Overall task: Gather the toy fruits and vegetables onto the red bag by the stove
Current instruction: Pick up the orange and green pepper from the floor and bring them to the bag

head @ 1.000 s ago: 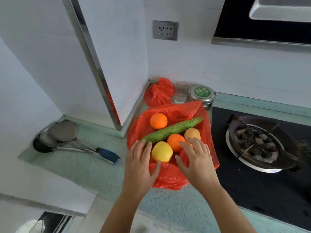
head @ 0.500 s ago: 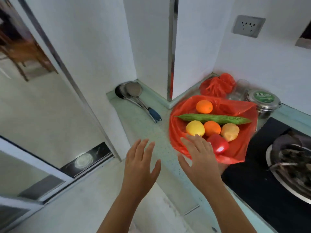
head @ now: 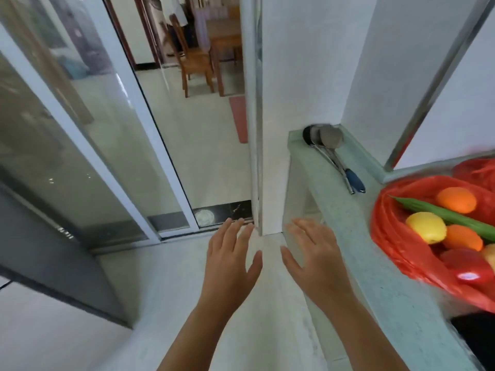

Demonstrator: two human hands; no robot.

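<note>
The red bag [head: 393,236] lies on the green counter [head: 375,263] at the right edge of view. On it sit a yellow lemon [head: 426,227], two oranges [head: 456,200] [head: 463,238], a green cucumber [head: 442,214], a red pepper [head: 466,266] and part of a pale fruit [head: 490,254]. My left hand [head: 230,261] and my right hand [head: 316,261] hover with fingers spread and hold nothing, out over the floor to the left of the counter, well apart from the bag.
Metal ladles with a blue handle [head: 332,151] lie at the counter's far end. A second crumpled red bag [head: 479,170] sits behind the first. A white pillar [head: 302,103], sliding glass doors [head: 80,145] and a wooden chair [head: 192,60] beyond fill the left.
The view has swung left away from the stove. Both hands have drawn back from the fruit on the bag and now hang over the floor, empty.
</note>
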